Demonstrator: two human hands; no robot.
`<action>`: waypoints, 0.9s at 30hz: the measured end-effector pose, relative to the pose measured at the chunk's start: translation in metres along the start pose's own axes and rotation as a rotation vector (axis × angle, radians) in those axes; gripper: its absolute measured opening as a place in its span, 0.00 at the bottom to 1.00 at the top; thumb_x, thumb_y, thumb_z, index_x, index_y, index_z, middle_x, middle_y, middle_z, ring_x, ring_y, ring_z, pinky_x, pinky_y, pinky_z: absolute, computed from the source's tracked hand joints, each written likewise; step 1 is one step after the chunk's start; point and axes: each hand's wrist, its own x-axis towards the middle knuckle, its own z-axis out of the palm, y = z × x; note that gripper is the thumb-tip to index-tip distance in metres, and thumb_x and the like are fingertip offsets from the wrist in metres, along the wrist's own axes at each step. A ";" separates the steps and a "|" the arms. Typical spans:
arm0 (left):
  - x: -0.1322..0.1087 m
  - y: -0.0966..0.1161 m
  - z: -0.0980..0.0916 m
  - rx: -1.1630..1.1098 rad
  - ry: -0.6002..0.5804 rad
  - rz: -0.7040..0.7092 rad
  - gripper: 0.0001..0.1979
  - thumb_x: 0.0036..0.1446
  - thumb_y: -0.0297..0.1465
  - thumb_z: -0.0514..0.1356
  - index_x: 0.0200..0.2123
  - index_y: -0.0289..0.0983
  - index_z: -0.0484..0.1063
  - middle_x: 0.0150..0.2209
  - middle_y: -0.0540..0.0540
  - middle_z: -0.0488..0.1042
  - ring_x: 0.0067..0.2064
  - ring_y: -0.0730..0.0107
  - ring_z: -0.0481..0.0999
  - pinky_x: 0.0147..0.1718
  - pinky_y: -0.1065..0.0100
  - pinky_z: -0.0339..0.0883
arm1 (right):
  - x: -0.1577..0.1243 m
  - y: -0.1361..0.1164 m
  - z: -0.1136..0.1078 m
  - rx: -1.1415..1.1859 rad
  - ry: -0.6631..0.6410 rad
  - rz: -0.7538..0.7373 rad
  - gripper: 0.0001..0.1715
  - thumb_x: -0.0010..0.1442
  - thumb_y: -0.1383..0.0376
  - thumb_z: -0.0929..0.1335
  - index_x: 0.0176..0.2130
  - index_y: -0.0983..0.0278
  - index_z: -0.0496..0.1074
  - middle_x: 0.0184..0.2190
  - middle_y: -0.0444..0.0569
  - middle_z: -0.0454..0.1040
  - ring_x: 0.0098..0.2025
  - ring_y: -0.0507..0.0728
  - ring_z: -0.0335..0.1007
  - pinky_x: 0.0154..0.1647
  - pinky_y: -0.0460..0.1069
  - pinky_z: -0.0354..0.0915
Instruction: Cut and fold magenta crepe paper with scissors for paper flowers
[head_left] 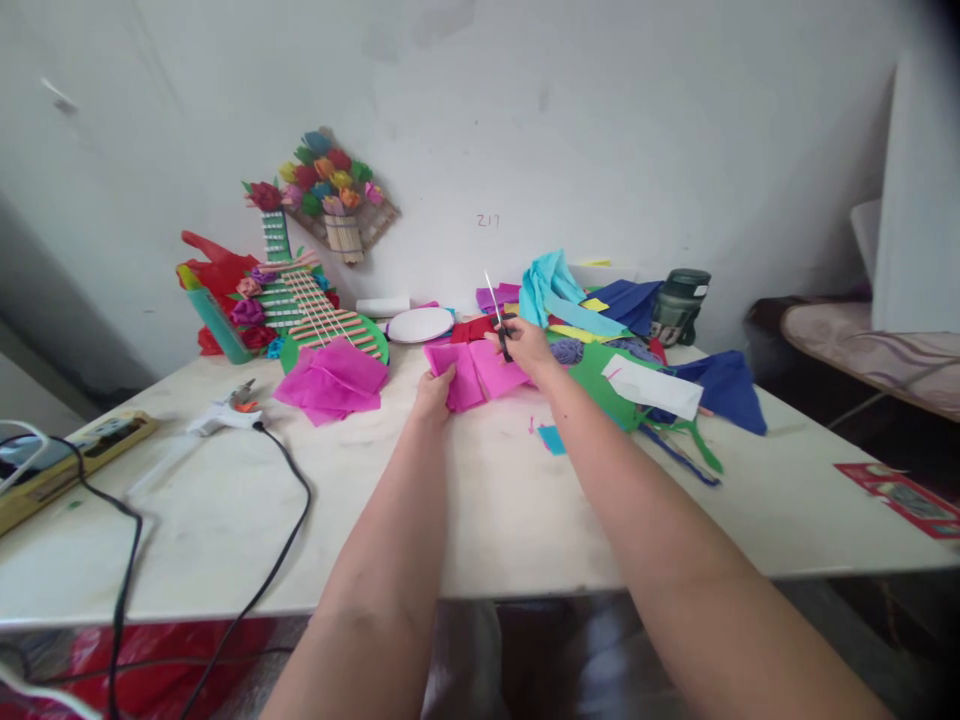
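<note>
My left hand pinches the left edge of a pink sheet of crepe paper above the middle of the table. In my right hand is a pair of scissors with black handles, its blades pointing up and away from the sheet. A slit runs between that sheet and a second pink piece, which lies beside my right hand; whether they still join cannot be made out. To the left rests a stack of pink crepe paper. A small blue scrap lies by my right forearm.
A glue gun with a trailing black cord and a power strip occupy the left side. Behind stand a flower-decorated guitar craft and a white disc. Coloured paper and a dark bottle crowd the right.
</note>
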 end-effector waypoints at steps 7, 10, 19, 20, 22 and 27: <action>0.002 0.000 -0.003 -0.008 0.004 0.017 0.11 0.40 0.28 0.69 0.29 0.33 0.71 0.24 0.47 0.74 0.26 0.69 0.75 0.33 0.66 0.70 | -0.042 0.000 -0.003 0.104 -0.302 0.173 0.16 0.51 0.56 0.70 0.26 0.65 0.65 0.18 0.43 0.71 0.14 0.46 0.63 0.09 0.40 0.50; 0.002 0.001 -0.003 -0.013 0.023 0.030 0.11 0.40 0.27 0.69 0.28 0.33 0.70 0.23 0.48 0.74 0.25 0.71 0.74 0.32 0.67 0.70 | -0.048 0.004 -0.010 0.069 -0.466 0.217 0.18 0.51 0.55 0.70 0.25 0.66 0.65 0.16 0.44 0.71 0.13 0.47 0.64 0.08 0.40 0.48; -0.003 0.005 0.000 -0.038 0.050 0.025 0.11 0.41 0.26 0.68 0.27 0.33 0.69 0.21 0.50 0.72 0.26 0.70 0.74 0.35 0.64 0.71 | -0.049 0.001 -0.035 0.033 -0.643 0.302 0.19 0.55 0.54 0.68 0.31 0.69 0.71 0.16 0.47 0.72 0.12 0.49 0.65 0.08 0.40 0.52; -0.002 0.005 0.000 -0.038 0.052 0.026 0.11 0.40 0.26 0.68 0.27 0.33 0.69 0.21 0.50 0.72 0.26 0.69 0.74 0.35 0.64 0.71 | -0.049 0.001 -0.036 0.034 -0.646 0.323 0.19 0.55 0.54 0.67 0.31 0.70 0.71 0.16 0.47 0.72 0.12 0.49 0.65 0.08 0.41 0.53; -0.002 0.005 -0.001 -0.031 0.052 0.030 0.11 0.40 0.26 0.68 0.28 0.34 0.69 0.21 0.50 0.72 0.27 0.69 0.75 0.35 0.65 0.71 | -0.051 0.000 -0.038 0.031 -0.651 0.357 0.20 0.56 0.53 0.67 0.32 0.70 0.71 0.15 0.47 0.72 0.12 0.50 0.66 0.08 0.41 0.54; -0.001 0.005 -0.002 -0.026 0.045 0.038 0.11 0.40 0.26 0.68 0.27 0.34 0.69 0.20 0.50 0.72 0.25 0.70 0.74 0.34 0.66 0.71 | -0.053 -0.002 -0.041 -0.003 -0.644 0.400 0.20 0.54 0.52 0.68 0.31 0.68 0.71 0.14 0.47 0.72 0.12 0.51 0.66 0.07 0.40 0.53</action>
